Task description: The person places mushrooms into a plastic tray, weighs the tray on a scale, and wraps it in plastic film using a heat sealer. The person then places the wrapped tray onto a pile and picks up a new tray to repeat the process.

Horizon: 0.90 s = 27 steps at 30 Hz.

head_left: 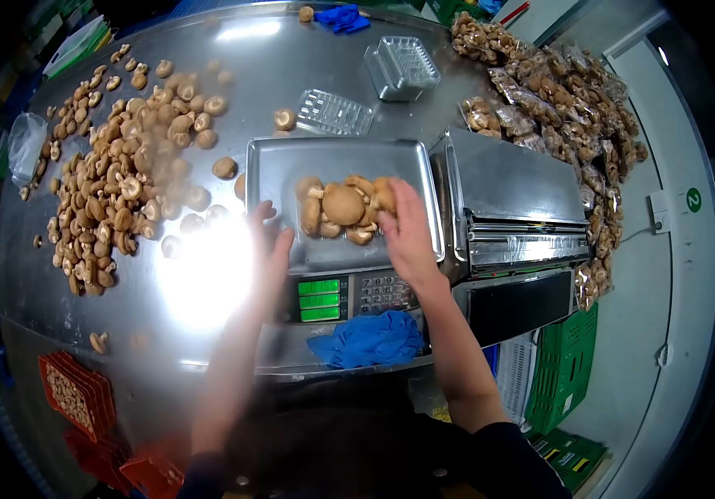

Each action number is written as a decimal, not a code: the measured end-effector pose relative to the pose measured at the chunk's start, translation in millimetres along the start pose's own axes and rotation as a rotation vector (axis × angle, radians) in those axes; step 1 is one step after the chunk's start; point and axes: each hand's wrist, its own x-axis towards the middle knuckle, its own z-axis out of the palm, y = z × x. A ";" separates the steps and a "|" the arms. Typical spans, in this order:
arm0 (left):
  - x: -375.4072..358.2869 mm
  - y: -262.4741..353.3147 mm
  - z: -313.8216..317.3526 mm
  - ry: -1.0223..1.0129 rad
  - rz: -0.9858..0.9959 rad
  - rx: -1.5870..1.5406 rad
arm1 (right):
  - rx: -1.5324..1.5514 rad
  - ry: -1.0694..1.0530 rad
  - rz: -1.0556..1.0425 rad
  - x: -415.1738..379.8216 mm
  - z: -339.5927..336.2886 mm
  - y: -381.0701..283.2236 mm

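Note:
A pile of brown shiitake mushrooms (343,205) lies in the middle of the scale's metal pan (274,158). My right hand (409,237) is at the right side of this pile, fingers extended along the outermost mushroom (384,195) and thumb just below it. Over the pan's left edge hovers my left hand (270,254), blurred, its fingers apart and nothing in them. Green displays (319,299) and a keypad (384,291) sit at the front of the scale. A crumpled blue cloth (374,339) rests before the keypad.
Loose mushrooms (116,191) are heaped at left on the steel table (207,66). Clear plastic trays (403,68) stand behind the pan, one lying apart (334,112). A wrapping machine (515,179) is at right, with bagged mushrooms (565,108) behind. Red baskets (79,395) stand lower left.

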 end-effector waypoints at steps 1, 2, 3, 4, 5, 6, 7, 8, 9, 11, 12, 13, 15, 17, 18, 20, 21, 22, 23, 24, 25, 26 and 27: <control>13.4 -9.9 6.0 0.011 0.015 0.076 | -0.011 0.000 0.019 1.1 2.0 2.2; 22.6 -18.3 10.7 0.002 0.040 0.112 | -0.024 -0.003 0.040 1.0 2.4 4.4; 29.5 -20.4 11.8 -0.048 0.017 0.124 | -0.036 -0.010 0.065 -0.8 2.7 8.4; 35.8 -22.2 11.7 -0.104 -0.006 0.139 | -0.060 0.073 0.027 0.6 2.0 17.8; 40.9 -22.6 11.9 -0.166 -0.024 0.157 | 0.016 0.065 0.157 2.1 2.7 23.0; 44.1 -21.3 13.2 -0.187 -0.058 0.138 | 0.094 0.064 0.289 5.7 1.5 22.9; 44.4 -9.5 14.5 -0.170 -0.171 0.055 | 0.172 0.066 0.421 9.5 -0.8 22.9; 48.6 -28.5 18.8 -0.191 -0.027 0.227 | 0.237 -0.120 0.623 14.9 -4.2 22.2; 50.2 -26.5 19.3 -0.201 -0.052 0.180 | 0.156 -0.156 0.553 15.0 -0.6 26.5; 49.6 -21.2 14.9 -0.215 -0.112 0.081 | 0.306 -0.009 0.414 11.4 15.7 38.0; 49.3 -18.8 12.1 -0.221 -0.142 0.031 | 0.339 -0.050 0.437 11.6 17.3 39.3; 49.0 -16.5 9.5 -0.234 -0.170 -0.015 | 0.369 -0.082 0.459 11.8 16.2 42.0; 45.8 -18.4 4.3 -0.248 -0.222 -0.062 | 0.356 -0.068 0.394 10.8 7.1 40.3; 37.0 -6.4 2.5 -0.223 -0.183 -0.009 | 0.349 -0.127 0.382 18.1 -26.5 31.1; 25.1 29.6 11.1 -0.196 -0.226 -0.048 | 0.327 -0.090 0.317 20.4 -41.1 30.0; 11.9 62.4 27.8 -0.127 -0.178 -0.073 | 0.337 -0.076 0.288 26.0 -80.5 30.5; 7.1 80.4 39.3 -0.120 -0.176 -0.080 | 0.337 -0.076 0.274 27.8 -100.6 36.5; 0.9 103.5 57.0 -0.135 -0.128 -0.133 | 0.338 -0.081 0.283 29.3 -119.7 47.6; 2.6 112.6 76.1 -0.141 -0.106 -0.111 | 0.338 -0.087 0.293 31.8 -140.4 62.4; 3.8 127.6 99.8 -0.193 -0.081 -0.122 | 0.335 -0.094 0.303 33.5 -160.5 79.7; 4.1 143.4 125.6 -0.246 -0.059 -0.134 | 0.342 -0.075 0.309 33.6 -176.8 103.3; 6.2 148.6 153.2 -0.280 -0.060 -0.168 | 0.341 -0.068 0.349 32.4 -197.0 124.4; 11.7 148.6 183.6 -0.313 -0.058 -0.202 | 0.340 -0.059 0.386 31.8 -218.0 145.8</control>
